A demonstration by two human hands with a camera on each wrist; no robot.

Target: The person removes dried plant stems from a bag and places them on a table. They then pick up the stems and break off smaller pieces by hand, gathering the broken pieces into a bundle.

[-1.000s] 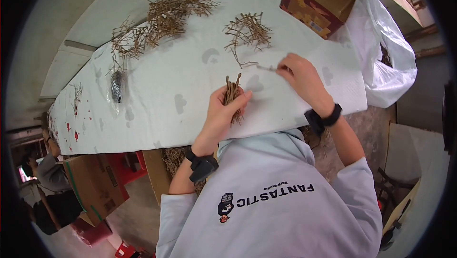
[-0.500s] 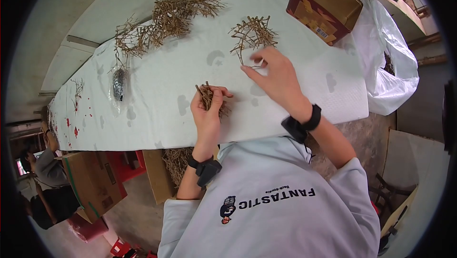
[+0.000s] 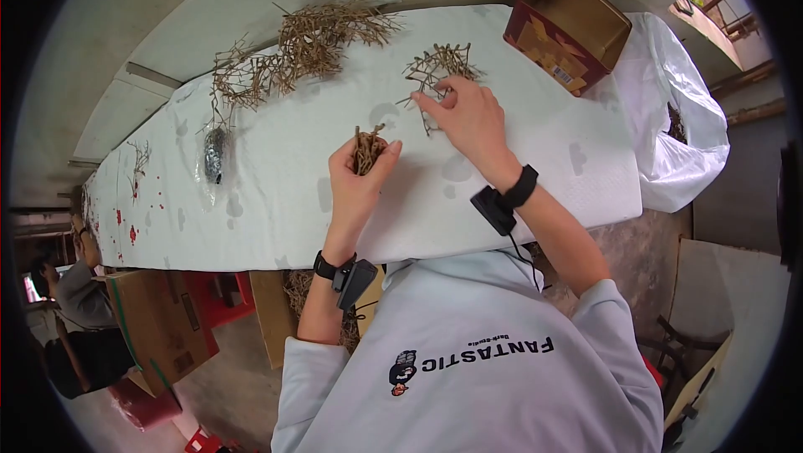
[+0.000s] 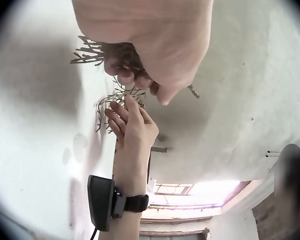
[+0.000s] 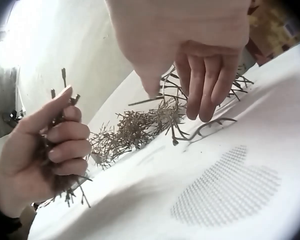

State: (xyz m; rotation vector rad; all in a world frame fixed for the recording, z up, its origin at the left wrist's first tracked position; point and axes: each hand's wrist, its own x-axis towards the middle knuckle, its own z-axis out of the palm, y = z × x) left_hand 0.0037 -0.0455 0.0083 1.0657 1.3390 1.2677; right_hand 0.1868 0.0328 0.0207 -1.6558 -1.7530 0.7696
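Observation:
Upright in my left hand [image 3: 355, 179] is a bundle of thin brown twigs [image 3: 366, 152]. The right wrist view shows the fingers curled round it, with twig ends [image 5: 64, 77] sticking out above and below the fist. My right hand [image 3: 470, 118] is at the near side of a small loose pile of branched twigs [image 3: 447, 58]. Its thumb and fingers are spread apart and fairly straight among the twigs, and the thumb tip overlaps one thin twig [image 5: 140, 102] in the right wrist view. The hand partly hides the pile.
A larger twig heap [image 3: 314, 39] lies at the table's back left, near a dark item in clear plastic [image 3: 214, 156]. A dark red box [image 3: 556, 43] and a white plastic bag [image 3: 682, 118] stand at the right. Another person [image 3: 84, 298] is at far left, beside a cardboard box [image 3: 159, 319].
My right hand has moved left and away from me to the small pile, after holding a thin twig at the right earlier. My left hand has shifted left, still gripping the bundle.

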